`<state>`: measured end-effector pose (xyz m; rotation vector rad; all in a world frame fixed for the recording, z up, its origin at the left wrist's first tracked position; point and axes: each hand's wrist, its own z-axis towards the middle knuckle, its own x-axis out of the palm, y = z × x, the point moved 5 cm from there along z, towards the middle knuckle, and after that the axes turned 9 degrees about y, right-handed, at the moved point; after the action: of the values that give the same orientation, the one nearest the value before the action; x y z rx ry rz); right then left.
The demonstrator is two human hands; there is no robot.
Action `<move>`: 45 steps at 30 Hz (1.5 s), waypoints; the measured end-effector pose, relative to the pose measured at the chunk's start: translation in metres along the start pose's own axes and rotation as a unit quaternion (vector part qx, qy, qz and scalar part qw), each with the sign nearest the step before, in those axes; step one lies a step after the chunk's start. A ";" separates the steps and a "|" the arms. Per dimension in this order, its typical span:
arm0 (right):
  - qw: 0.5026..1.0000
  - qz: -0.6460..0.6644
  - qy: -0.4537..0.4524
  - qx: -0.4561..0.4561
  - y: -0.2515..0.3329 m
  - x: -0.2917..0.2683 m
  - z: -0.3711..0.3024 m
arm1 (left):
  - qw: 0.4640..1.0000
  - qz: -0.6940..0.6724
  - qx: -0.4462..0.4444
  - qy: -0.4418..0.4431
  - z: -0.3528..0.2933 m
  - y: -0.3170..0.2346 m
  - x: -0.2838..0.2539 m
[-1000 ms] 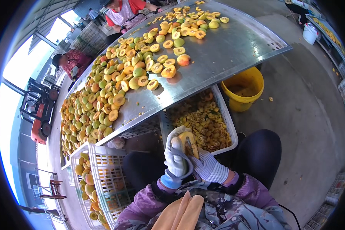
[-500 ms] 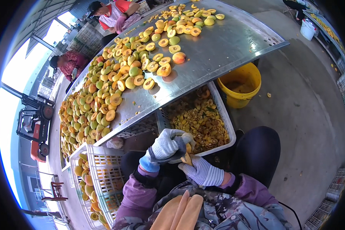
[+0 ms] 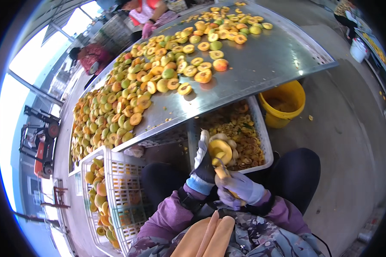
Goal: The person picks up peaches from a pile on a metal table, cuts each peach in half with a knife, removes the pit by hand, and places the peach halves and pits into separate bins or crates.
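My gloved left hand [image 3: 200, 159] is turned palm up, its thumb raised on one side and its fingers curled round a peach half [image 3: 220, 150]. The cut yellow face with its hollow points up at me. In my gloved right hand [image 3: 240, 188] is a wooden-handled tool [image 3: 222, 172]; its thin curved metal tip touches or nearly touches the lower edge of the fruit. Beneath both hands stands a white crate [image 3: 268, 150] of yellow-brown scraps and pits. Many more peach halves [image 3: 124, 103] are heaped on the metal table [image 3: 261, 55] ahead.
A white basket [image 3: 126, 188] with peach halves stands at my left knee. Right of the scrap crate is a yellow bucket [image 3: 283, 115]. Two people work across the table, another sits far right near a white bucket [image 3: 358, 49]. An orange forklift [image 3: 43, 150] stands far left.
My left hand has rolled from knuckles up to palm up, exposing the fruit's cut face. My right hand and tool have moved slightly right. The whole view has shifted a little.
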<state>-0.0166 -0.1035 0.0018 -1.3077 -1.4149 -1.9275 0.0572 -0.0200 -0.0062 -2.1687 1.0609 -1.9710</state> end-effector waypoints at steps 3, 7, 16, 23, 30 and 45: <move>0.994 -0.103 -0.011 -0.031 0.006 -0.006 -0.007 | 0.918 0.300 0.229 -0.120 -0.036 -0.073 -0.007; 0.869 0.283 -0.396 -0.091 -0.054 -0.127 -0.013 | 0.651 0.531 0.468 -0.275 -0.159 -0.187 -0.001; 0.891 0.213 -0.398 -0.054 -0.031 -0.098 -0.007 | 0.254 0.755 0.237 -0.556 -0.251 -0.282 0.022; 0.898 -0.033 -0.424 -0.113 0.013 -0.088 -0.028 | 0.416 0.866 0.072 -0.267 0.033 -0.244 -0.005; 0.848 -0.132 -0.500 -0.118 0.030 -0.101 -0.042 | 0.332 0.931 -0.072 -0.136 0.180 -0.223 -0.054; 0.678 -0.583 -0.435 -0.105 0.040 -0.053 -0.017 | 0.899 0.431 0.028 -0.072 0.057 -0.122 -0.035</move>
<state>0.0312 -0.1450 -0.0242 -1.7393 -3.2059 -2.2167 0.1650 0.0674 0.0070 -1.3720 1.5377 -1.3681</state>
